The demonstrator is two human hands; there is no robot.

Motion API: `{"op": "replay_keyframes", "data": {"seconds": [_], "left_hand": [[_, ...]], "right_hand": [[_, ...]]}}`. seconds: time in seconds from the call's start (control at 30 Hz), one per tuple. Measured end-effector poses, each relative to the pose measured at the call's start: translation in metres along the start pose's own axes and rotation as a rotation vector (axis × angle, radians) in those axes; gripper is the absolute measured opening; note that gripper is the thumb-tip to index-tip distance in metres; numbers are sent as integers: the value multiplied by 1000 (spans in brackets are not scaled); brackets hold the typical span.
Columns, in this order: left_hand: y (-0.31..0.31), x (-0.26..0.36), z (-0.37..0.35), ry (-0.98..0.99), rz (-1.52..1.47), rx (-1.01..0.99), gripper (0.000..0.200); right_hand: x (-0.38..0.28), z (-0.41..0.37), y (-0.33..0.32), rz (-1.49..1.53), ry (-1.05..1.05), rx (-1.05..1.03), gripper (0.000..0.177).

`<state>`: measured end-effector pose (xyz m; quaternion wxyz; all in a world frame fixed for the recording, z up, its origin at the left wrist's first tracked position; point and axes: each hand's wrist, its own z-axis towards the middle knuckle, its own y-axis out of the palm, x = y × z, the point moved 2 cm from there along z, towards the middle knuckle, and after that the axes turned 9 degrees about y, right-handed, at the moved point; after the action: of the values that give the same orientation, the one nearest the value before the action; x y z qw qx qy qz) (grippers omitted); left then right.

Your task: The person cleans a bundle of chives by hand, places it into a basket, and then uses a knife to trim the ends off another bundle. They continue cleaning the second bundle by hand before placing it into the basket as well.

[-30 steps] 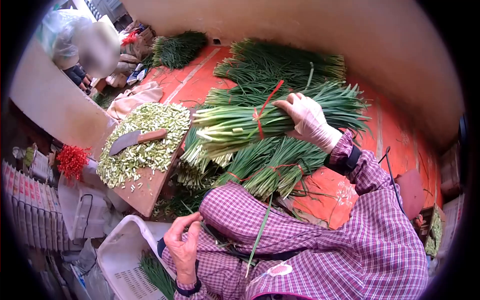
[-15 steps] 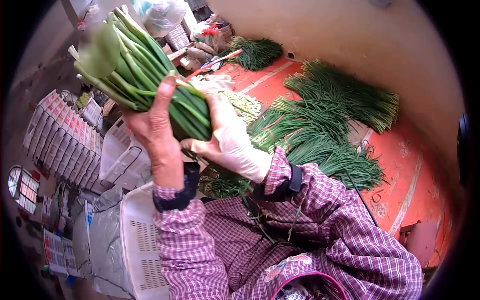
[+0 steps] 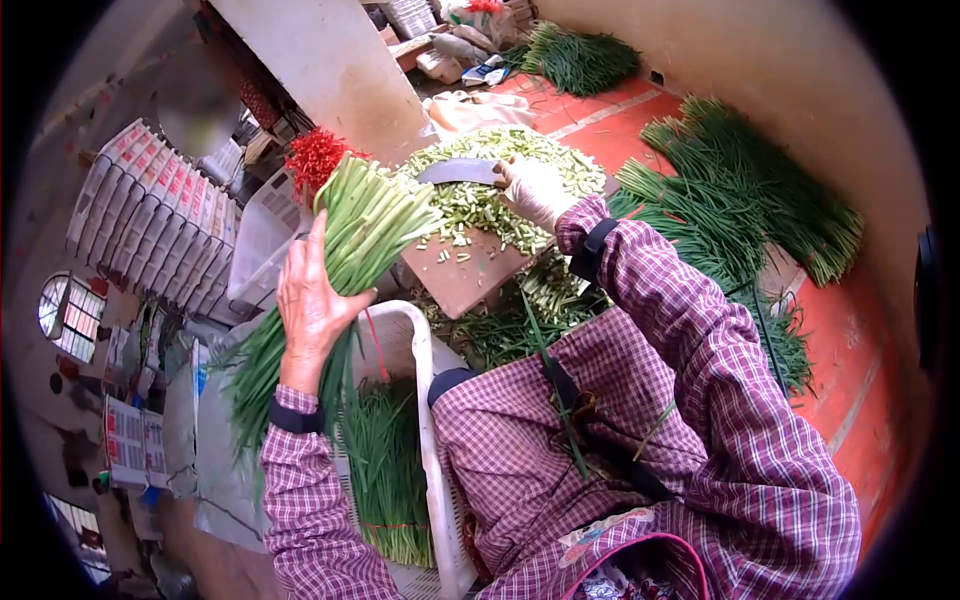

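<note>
My left hand (image 3: 315,300) is wrapped round a thick bunch of garlic chives (image 3: 375,225). The pale stem ends point up and right, and the green leaves hang down behind the wrist. My right hand (image 3: 532,190), in a whitish glove, grips a curved knife (image 3: 455,171) by its handle, which the fingers hide. The blade points left, over a heap of chopped stem pieces (image 3: 545,155) on a brown board (image 3: 480,272). The bunch's stem ends are close to the board's left edge and the blade.
A white plastic crate (image 3: 430,420) beside my lap holds another tied bunch of chives (image 3: 392,470). More chive bundles (image 3: 750,190) lie on the red floor (image 3: 840,370) to the right. Red ties (image 3: 322,160) hang behind my bunch. Stacked white crates (image 3: 150,215) stand left.
Both hands were round the raised bunch. Now my right hand has left it and holds the knife at the board. My left hand has lowered the bunch; the view has shifted.
</note>
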<state>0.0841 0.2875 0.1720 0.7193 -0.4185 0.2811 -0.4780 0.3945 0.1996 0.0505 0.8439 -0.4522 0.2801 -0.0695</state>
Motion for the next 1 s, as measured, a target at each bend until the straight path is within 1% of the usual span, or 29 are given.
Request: {"op": "replay_keyframes", "data": {"seconds": [0.03, 0.07, 0.13, 0.17, 0.23, 0.27, 0.3, 0.33, 0.4, 0.43, 0.47, 0.53, 0.57, 0.6, 0.67, 0.7, 0.73, 0.8, 0.83, 0.87, 0.93, 0.97, 1.0], "left_hand": [[18, -2, -2, -40, -62, -35, 108], [41, -7, -4, 21, -111, 8, 109], [74, -3, -4, -37, -205, -46, 109], [89, -3, -4, -24, -227, -60, 109], [118, -3, 0, -26, -234, -116, 110], [131, -3, 1, -63, -234, -188, 113], [139, -3, 4, -84, -253, -241, 117], [145, -5, 8, -104, -271, -295, 121], [139, -10, 19, -90, -217, -392, 131], [136, -10, 26, -57, -208, -368, 140], [133, -9, 35, -83, -235, -388, 142], [137, -10, 49, -114, -407, -284, 143], [140, -9, 54, -132, -367, -318, 143], [144, -7, 57, -134, -367, -318, 143], [158, -1, 60, -141, -384, -315, 143], [167, 2, 63, -162, -362, -337, 140], [165, 13, 67, -197, -308, -390, 138], [177, 32, 77, -204, -116, -509, 131], [189, 35, 79, -184, -24, -466, 121], [190, 36, 81, -178, -29, -470, 121], [188, 32, 81, -185, -48, -506, 108], [189, 27, 81, -183, -75, -479, 92], [187, 25, 82, -184, -73, -479, 92]], "right_hand": [[3, 9, 9, -47, 55, -57, 23], [8, 14, 18, -95, 113, -119, 21], [14, 18, 28, -104, 64, -71, 18], [17, 16, 28, -79, 26, -30, 18], [28, 21, 39, -74, 49, -18, 20], [35, 23, 43, -69, 68, 6, 21], [35, 25, 41, -74, 106, -103, 23], [35, 26, 41, -75, 115, -104, 23], [32, 18, 40, -56, 3, -16, 24], [26, 15, 32, -27, 30, -38, 26], [18, 15, 24, -23, 23, -39, 26], [11, 10, 15, 133, 225, -149, 28], [12, 9, 13, 294, 262, -221, 30], [10, 6, 6, 328, 305, -230, 31], [17, -3, 10, 468, 133, -69, 29], [16, -9, 8, 522, 24, 17, 30], [-2, -27, -18, 661, 57, -42, 30], [-10, -57, -44, 395, 42, -5, 31], [-14, -70, -56, 391, 79, -23, 30], [-19, -83, -64, 390, 117, -43, 29], [-21, -106, -71, 487, 154, -30, 24], [-21, -114, -72, 438, 167, -42, 23], [-21, -119, -73, 388, 178, -52, 22]]}}
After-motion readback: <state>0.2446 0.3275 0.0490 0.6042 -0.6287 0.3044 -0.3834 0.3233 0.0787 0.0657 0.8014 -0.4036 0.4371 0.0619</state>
